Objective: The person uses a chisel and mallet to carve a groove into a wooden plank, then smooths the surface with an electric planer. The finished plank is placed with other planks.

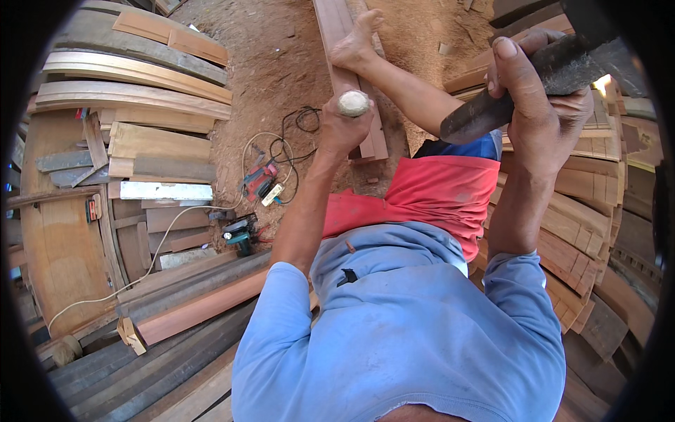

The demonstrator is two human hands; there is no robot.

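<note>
My left hand [342, 128] is wrapped round an upright chisel, whose round, pale handle end [353, 103] faces up; its blade is hidden below the fist. The fist is over a long reddish-brown timber [333, 27] that runs away from me. Raised at the upper right, my right hand [540, 116] grips the thick dark handle of a mallet [485, 116]. The mallet's dark head is partly cut off by the picture's rim. My bare foot [357, 43] rests on the timber beyond the left hand.
Left of the timber, a red power tool [260, 181] and a teal power tool [240, 233] lie among cords [287, 141]. Stacked planks [137, 95] line the left side, and more boards [573, 211] are on the right. Sawdust covers the ground [267, 63].
</note>
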